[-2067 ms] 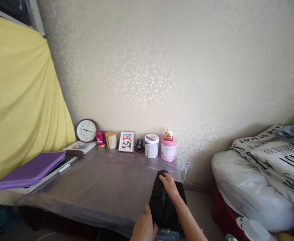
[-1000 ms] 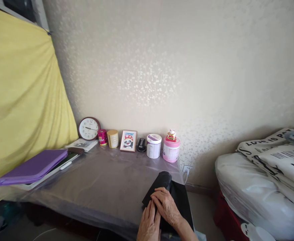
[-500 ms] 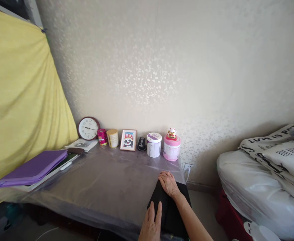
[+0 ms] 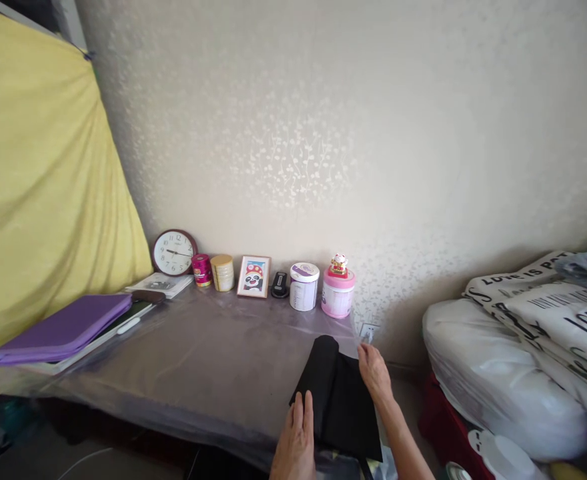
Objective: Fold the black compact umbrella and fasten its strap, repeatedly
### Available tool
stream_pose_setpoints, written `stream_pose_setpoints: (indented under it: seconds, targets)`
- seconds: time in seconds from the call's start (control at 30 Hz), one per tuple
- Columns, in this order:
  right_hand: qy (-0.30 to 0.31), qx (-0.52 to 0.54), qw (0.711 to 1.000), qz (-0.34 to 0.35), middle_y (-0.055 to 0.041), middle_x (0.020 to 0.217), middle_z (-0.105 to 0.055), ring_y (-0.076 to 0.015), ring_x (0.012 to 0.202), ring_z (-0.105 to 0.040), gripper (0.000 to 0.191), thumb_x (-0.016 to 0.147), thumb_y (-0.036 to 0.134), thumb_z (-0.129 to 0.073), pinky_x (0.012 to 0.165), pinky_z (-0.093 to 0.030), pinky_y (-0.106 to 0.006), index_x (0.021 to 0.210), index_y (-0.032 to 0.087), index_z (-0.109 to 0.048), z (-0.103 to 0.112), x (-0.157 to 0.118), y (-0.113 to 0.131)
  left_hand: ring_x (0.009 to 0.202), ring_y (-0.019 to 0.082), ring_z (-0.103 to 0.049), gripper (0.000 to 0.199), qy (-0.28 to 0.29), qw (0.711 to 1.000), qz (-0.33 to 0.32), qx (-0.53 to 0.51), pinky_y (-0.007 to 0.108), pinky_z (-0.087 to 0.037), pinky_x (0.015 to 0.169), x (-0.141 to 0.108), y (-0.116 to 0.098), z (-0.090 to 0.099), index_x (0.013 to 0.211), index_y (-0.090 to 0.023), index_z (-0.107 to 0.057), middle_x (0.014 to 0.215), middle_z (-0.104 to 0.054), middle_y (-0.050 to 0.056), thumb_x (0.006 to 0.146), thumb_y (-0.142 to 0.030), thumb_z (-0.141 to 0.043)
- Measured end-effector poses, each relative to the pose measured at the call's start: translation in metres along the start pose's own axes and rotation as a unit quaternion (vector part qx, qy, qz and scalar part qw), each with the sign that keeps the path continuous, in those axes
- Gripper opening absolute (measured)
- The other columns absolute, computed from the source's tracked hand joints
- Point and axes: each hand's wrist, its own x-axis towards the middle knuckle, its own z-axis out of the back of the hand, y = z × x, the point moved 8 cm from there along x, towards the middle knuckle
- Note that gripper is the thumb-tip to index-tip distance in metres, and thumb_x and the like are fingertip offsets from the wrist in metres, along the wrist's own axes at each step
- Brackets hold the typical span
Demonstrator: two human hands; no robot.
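Note:
A folded black cloth (image 4: pixel 346 407) lies on the right end of the table, its left part doubled into a thick soft roll. A narrow black strap hangs from its near edge. My left hand (image 4: pixel 297 433) rests on the near left side of the roll, fingers straight and nearly together, gripping nothing. At the cloth's far right corner, my right hand (image 4: pixel 375 375) has its fingers closed on the edge; the fingertips are partly hidden.
The table (image 4: pixel 198 360) has a clear plastic cover. Along the wall stand a clock (image 4: pixel 174 252), a panda picture frame (image 4: pixel 254 276), a white tub (image 4: pixel 304 287) and a pink tub (image 4: pixel 338 293) with a figurine. A purple folder (image 4: pixel 68 323) lies left; bagged bedding (image 4: pixel 498 367) stands right.
My right hand has moved right, off the top of the fold to the cloth's right edge, and its fingers have closed. My left hand stays on the left side.

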Motion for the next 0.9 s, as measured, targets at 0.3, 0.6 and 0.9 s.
stream_pose_setpoints:
  seconds: [0.3, 0.6, 0.9]
  targets:
    - [0.096, 0.098, 0.983, -0.125, -0.0074, 0.087, -0.068, -0.0218, 0.082, -0.064, 0.037, 0.078, 0.048, -0.036, 0.068, -0.044, -0.028, 0.091, 0.021, -0.057, 0.019, -0.073, -0.026, 0.134, 0.022, -0.015, 0.094, -0.003, 1.0, 0.01, 0.002, 0.029, -0.023, 0.105, -0.008, -0.004, 0.007, 0.137, -0.016, 0.002, 0.147, -0.004, 0.01, 0.056, 0.011, -0.036]
    - [0.114, 0.07, 0.983, -0.127, -0.0076, 0.082, -0.068, -0.0229, 0.079, -0.064, 0.034, 0.075, 0.044, -0.042, 0.066, -0.044, -0.028, 0.092, 0.02, -0.058, 0.01, -0.076, -0.007, 0.134, 0.021, -0.015, 0.095, -0.012, 1.0, 0.005, -0.004, 0.028, -0.021, 0.105, -0.007, -0.003, 0.005, 0.137, -0.016, 0.001, 0.147, -0.005, 0.01, 0.055, 0.012, -0.037]
    - [0.123, 0.161, 0.976, -0.082, 0.0006, 0.056, -0.055, -0.0163, 0.057, -0.053, 0.031, 0.073, 0.047, -0.046, 0.052, -0.037, -0.025, 0.071, 0.019, -0.059, 0.013, -0.047, 0.043, 0.134, 0.024, -0.014, 0.098, -0.006, 1.0, 0.018, -0.009, 0.029, -0.024, 0.104, -0.005, 0.0, 0.0, 0.137, -0.019, 0.003, 0.146, -0.004, 0.012, 0.054, 0.012, -0.04]
